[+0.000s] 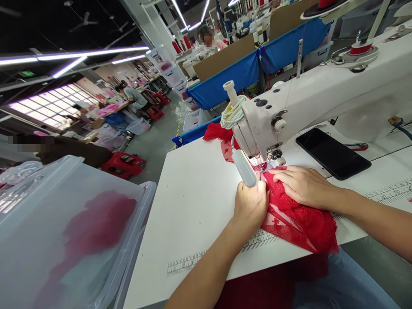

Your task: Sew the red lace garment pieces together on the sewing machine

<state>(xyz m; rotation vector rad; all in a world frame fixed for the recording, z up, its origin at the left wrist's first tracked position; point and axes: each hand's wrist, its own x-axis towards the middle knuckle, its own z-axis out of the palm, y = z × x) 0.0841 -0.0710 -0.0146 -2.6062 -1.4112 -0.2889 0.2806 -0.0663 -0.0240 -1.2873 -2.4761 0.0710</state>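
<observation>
Red lace fabric (310, 225) lies bunched under the head of a white sewing machine (309, 92), with a sheer part spread toward the table's front edge. My left hand (251, 201) is closed on the cloth's left edge, close in front of the presser foot (263, 167); its fingertips are partly hidden by a small grey lamp (245, 168) that lights the spot. To the right of the needle, my right hand (301, 183) presses and gathers the lace with its fingers bent together. More red fabric (217, 132) shows behind the machine head.
A black phone (333, 153) rests on the machine bed beyond my right hand, with a red-handled tool (358, 146) beside it. A printed ruler (185, 264) runs along the white table (189, 197). Left of the table stands a translucent plastic bin (80, 240) with red material inside.
</observation>
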